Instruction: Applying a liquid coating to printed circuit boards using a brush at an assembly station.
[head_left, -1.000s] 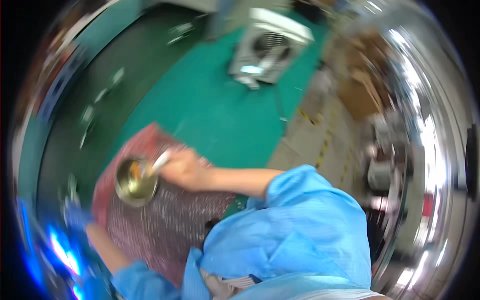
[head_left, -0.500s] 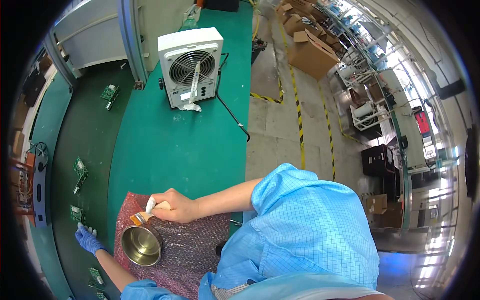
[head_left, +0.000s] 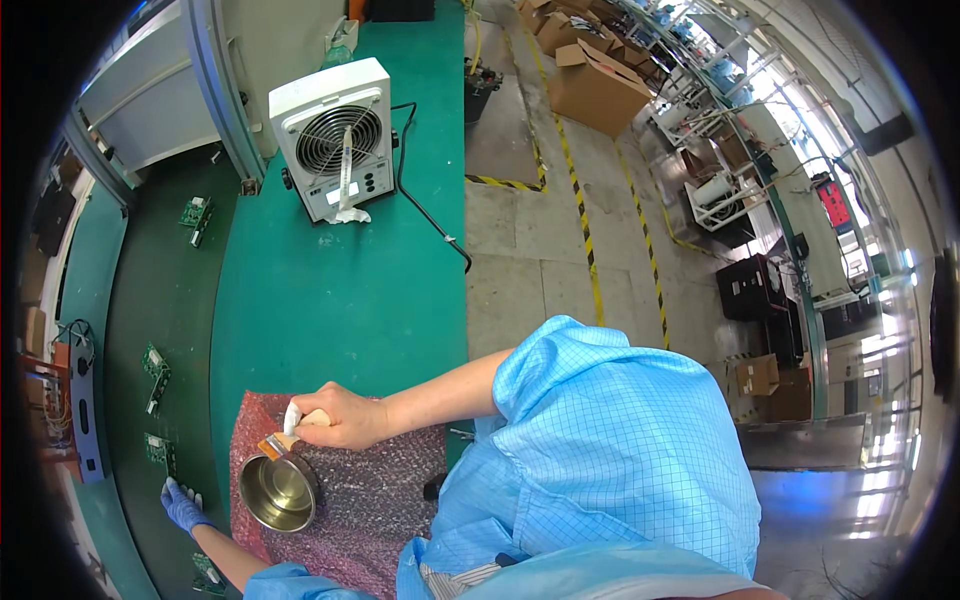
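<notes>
Wht fan (head_left: 322, 150), brn cardbd box (head_left: 598, 92)

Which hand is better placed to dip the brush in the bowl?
Likely the right hand: it holds the paintbrush near the metal bowl; the left hand is by a green circuit board.

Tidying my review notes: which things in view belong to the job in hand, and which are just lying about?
Apparently in use:
brush in right hand
metal bowl
pink bubble wrap
circuit board nearest left hand

Apparently just lying about:
white fan unit
open cardboard box
</notes>
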